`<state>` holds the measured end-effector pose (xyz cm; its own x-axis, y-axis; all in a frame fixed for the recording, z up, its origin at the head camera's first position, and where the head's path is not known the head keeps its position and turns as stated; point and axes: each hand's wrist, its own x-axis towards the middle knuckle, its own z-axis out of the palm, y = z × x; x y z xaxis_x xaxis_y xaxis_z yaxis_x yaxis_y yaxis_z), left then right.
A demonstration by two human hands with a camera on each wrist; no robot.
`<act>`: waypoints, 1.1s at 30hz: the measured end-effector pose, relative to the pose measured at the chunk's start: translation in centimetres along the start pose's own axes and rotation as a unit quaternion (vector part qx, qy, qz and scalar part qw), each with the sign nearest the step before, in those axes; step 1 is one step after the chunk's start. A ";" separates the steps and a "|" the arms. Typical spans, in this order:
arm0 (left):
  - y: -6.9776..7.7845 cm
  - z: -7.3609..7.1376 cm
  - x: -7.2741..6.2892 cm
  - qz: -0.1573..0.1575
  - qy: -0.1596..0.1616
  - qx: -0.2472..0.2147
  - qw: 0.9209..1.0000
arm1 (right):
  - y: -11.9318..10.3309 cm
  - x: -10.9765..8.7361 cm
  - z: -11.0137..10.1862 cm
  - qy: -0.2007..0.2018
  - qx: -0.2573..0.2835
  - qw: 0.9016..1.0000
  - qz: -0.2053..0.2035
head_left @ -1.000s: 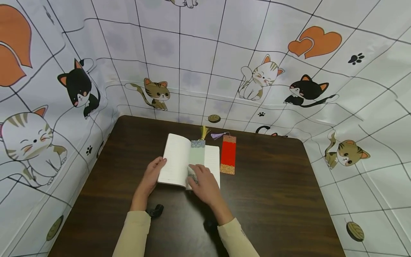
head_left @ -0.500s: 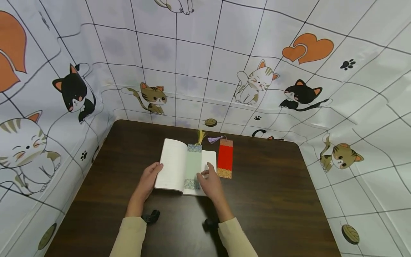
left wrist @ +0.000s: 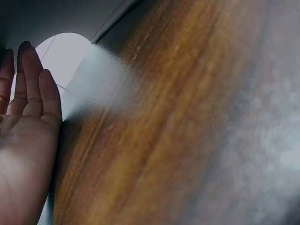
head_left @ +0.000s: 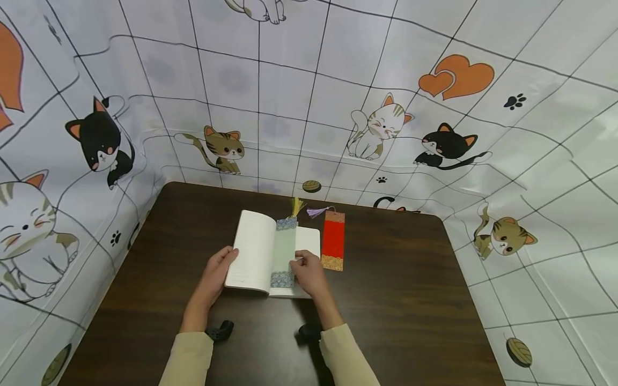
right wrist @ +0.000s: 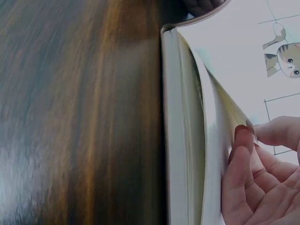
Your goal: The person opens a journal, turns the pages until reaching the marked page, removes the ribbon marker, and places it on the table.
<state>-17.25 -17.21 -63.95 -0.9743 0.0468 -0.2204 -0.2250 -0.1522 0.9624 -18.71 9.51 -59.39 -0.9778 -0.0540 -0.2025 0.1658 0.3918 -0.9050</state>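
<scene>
An open notebook [head_left: 250, 252] lies on the dark wooden table, its left pages lifted and curving. My left hand [head_left: 215, 272] holds its left edge, thumb over the page; in the left wrist view the fingers [left wrist: 31, 89] stretch out straight. A pale green bookmark [head_left: 284, 247] with blue patterned ends and a yellow tassel [head_left: 296, 206] lies along the notebook's inner fold. My right hand [head_left: 309, 272] pinches the bookmark's right edge between thumb and index finger. In the right wrist view those fingertips [right wrist: 243, 136] grip a thin raised edge above the pages.
To the notebook's right lies a red bookmark [head_left: 333, 238] with gold ends and a purple tassel [head_left: 318, 212]. A cat-patterned sheet [head_left: 285, 134] surrounds the table [head_left: 401, 300] at the back and sides. A black strap device [head_left: 221, 331] sits at my left wrist.
My right hand has lifted off the bookmark, shifted to its right edge and taken it between thumb and finger. The left hand keeps its hold. The whole head view has shifted slightly.
</scene>
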 end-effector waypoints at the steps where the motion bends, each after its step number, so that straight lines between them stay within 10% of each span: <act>1: 0.1 0.0 0.0 0.000 -0.001 -0.001 1.000 | 0.0 0.1 0.0 0.000 0.012 1.000 0.002; 12: 0.2 -0.1 0.1 -0.001 0.011 -0.005 1.000 | -0.2 0.4 -1.6 0.006 0.042 0.999 -0.006; 33: 0.0 -0.1 0.3 -0.003 0.002 -0.019 1.000 | 2.9 2.6 -11.6 0.100 0.071 0.991 0.051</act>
<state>-17.58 -17.33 -64.10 -0.9727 0.0434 -0.2278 -0.2319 -0.1897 0.9540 -22.31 21.17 -58.17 -0.9583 0.1682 -0.2309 0.2683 0.2521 -0.9298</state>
